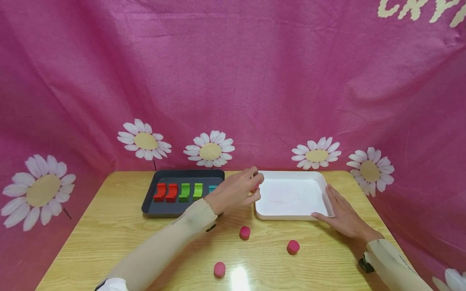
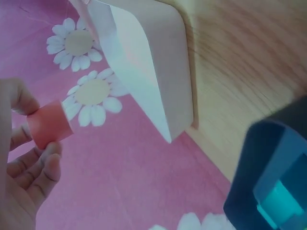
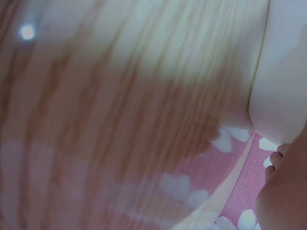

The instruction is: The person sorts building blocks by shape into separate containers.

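I judge this a transfer: left hand (image 1: 234, 192) pinching a short red cylinder (image 2: 49, 125) — next calls for reaching over the shallow white plastic-looking tray (image 1: 291, 198) (right hand (image 1: 344, 216) straight-fingered beside it).

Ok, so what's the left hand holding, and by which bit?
The left hand pinches a small red block by its opposite sides.

The left hand (image 1: 236, 191) pinches, the right hand (image 1: 344, 216) is outstretched.
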`<state>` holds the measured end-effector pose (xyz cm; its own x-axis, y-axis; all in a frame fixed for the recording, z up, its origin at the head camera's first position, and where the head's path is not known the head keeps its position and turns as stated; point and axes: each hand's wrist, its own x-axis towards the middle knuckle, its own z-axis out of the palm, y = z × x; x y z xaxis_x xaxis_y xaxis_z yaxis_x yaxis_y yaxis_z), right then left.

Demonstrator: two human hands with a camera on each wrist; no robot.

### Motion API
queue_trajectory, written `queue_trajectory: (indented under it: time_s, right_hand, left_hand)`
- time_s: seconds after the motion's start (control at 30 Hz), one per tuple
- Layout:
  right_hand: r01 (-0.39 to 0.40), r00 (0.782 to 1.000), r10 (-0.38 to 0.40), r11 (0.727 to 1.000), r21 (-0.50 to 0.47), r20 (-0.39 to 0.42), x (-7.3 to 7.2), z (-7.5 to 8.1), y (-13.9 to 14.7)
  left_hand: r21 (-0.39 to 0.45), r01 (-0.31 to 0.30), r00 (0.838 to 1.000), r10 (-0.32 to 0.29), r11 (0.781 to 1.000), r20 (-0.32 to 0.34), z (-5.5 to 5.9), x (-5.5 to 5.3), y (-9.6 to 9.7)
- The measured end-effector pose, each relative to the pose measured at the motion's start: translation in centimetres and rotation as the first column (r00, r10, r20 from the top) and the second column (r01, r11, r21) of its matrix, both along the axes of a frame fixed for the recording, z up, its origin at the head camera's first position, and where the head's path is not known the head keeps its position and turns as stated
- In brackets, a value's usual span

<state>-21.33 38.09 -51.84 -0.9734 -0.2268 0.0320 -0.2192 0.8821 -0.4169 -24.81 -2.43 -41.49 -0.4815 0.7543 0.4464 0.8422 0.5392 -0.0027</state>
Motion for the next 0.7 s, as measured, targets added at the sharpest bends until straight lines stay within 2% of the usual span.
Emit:
queue_trajectory:
  time_s: [0.13, 0.33, 0.57, 0.7]
  right_hand:
    - [0.001, 1.000, -0.001, 1.000, 0.001, 0.004, 0.0, 0.1, 0.0]
    - [0.001, 1.000, -0.001, 1.000, 0.006, 0.002, 0.0, 0.1, -0.1]
    - [0.001, 1.000, -0.001, 1.000, 0.011, 0.003, 0.0, 0.1, 0.0]
    - [0.001, 1.000, -0.001, 1.000, 0.000, 0.006, 0.1, 0.1, -0.1]
  left_hand:
    - [0.004, 0.004, 1.000, -0.004, 1.000, 0.026, -0.5, -0.9, 1.7]
    - [-0.059, -0.005, 0.996, 0.010, 0.998, 0.091, -1.5, -1.8, 4.0]
    - [-0.144, -0.035, 0.994, 0.049, 0.989, 0.099, -3.4, -2.9, 6.0]
    - [-0.148, -0.057, 0.988, 0.077, 0.987, 0.135, -4.4, -3.5, 6.6]
